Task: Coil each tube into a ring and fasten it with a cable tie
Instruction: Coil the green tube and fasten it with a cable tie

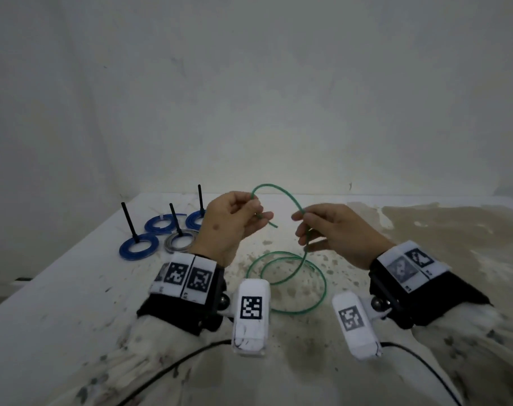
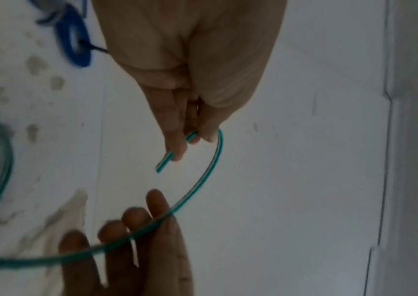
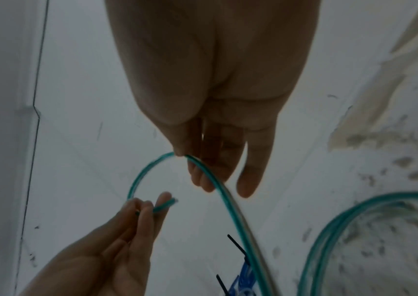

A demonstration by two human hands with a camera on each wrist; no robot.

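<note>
Loose loops of the green tube (image 1: pixel 293 276) lie on the near table (image 1: pixel 73 288); left hand (image 1: pixel 229 227) pinches its free end, right hand (image 1: pixel 334 232) grips farther along, an arc rising between them.

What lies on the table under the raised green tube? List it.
Under the raised arc of the green tube, its own loose loops lie on the stained table. The wrist cameras cover the loops' near edge.

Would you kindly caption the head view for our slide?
Left hand and right hand bend a green tube above the table, beside tied coils.
</note>
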